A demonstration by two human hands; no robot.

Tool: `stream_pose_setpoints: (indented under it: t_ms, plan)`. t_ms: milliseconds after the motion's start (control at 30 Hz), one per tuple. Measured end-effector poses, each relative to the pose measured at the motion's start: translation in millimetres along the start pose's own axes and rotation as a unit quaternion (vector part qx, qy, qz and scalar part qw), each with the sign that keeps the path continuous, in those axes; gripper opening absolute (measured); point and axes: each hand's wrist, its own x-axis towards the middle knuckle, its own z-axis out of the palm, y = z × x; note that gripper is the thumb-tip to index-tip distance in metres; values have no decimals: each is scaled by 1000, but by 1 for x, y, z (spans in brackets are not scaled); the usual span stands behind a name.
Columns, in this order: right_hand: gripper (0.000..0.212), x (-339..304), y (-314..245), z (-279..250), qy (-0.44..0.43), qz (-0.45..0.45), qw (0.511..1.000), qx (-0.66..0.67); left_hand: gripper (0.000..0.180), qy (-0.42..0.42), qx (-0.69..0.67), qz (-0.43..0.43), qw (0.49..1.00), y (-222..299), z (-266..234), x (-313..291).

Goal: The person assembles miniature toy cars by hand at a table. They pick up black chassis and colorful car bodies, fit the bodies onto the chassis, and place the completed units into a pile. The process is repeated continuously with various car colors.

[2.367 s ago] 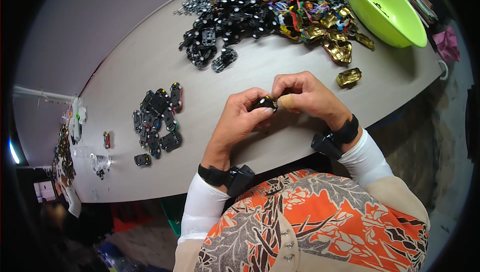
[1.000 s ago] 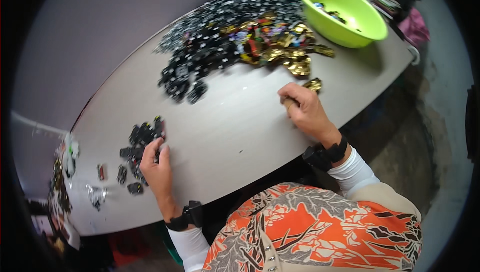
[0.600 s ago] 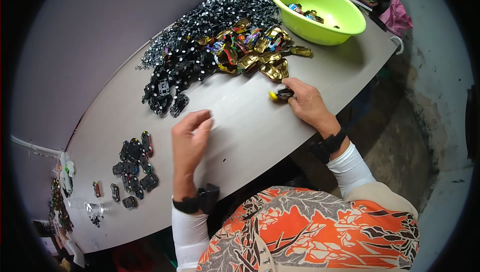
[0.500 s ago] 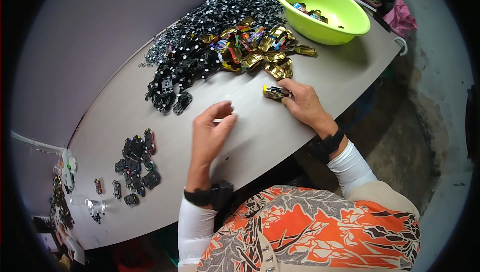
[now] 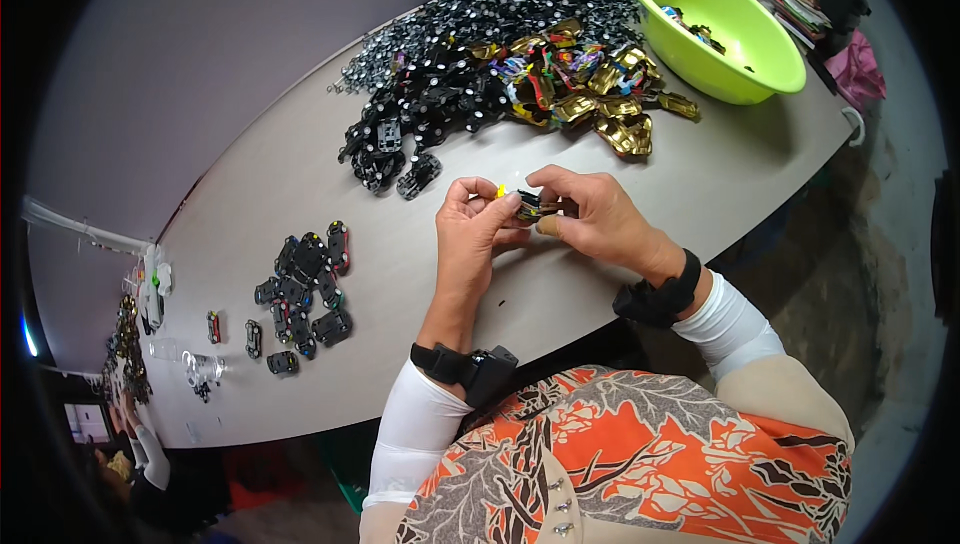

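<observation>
In front of me, both hands meet at a small toy car body [image 5: 530,207], dark and gold with a yellow end. My left hand [image 5: 472,234] pinches its yellow end between thumb and fingers. From the other side, the thumb and fingers of my right hand [image 5: 610,219] close on it; they hide part of it. Whether a smaller part sits between the fingers cannot be made out. Beyond my hands lies a heap of gold and coloured toy car bodies [image 5: 625,134]. Black car bases [image 5: 420,176] are piled to its left.
Small wheel pieces [image 5: 500,9] spread along the table's far edge. A lime-green basin [image 5: 775,79] stands far right, a few car parts inside. Toy cars [image 5: 305,259] cluster at left, near a clear cup [image 5: 205,369]. Another person's arm [image 5: 150,454] shows at far left.
My left hand has come over to the toy car body and now grips its yellow end. Before, the right hand alone held it. The view has shifted, so the table things sit differently in it.
</observation>
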Motion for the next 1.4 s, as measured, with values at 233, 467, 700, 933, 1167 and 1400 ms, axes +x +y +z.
stream_pose_setpoints:
  t_ms: [233, 467, 700, 933, 1167, 1400]
  plan:
    - [33, 34, 17, 8, -56, 53, 985, 151, 27, 12, 9, 50, 999, 3, -9, 3]
    - [28, 47, 32, -9, -30, 197, 915, 350, 32, 8, -25, 53, 998, 8, -20, 9]
    - [14, 41, 33, -5, 119, 113, 976, 142, 17, 18, -145, 42, 988, 10, -23, 8]
    - [19, 39, 24, 23, 45, 191, 912, 360, 26, -10, -225, -39, 973, 2, -29, 9]
    - [16, 37, 20, 31, 142, 185, 890, 392, 22, -2, -226, -37, 973, 1, -27, 7]
    - [9, 35, 25, 30, 87, 218, 881, 410, 15, 4, -171, -5, 985, 6, -18, 3]
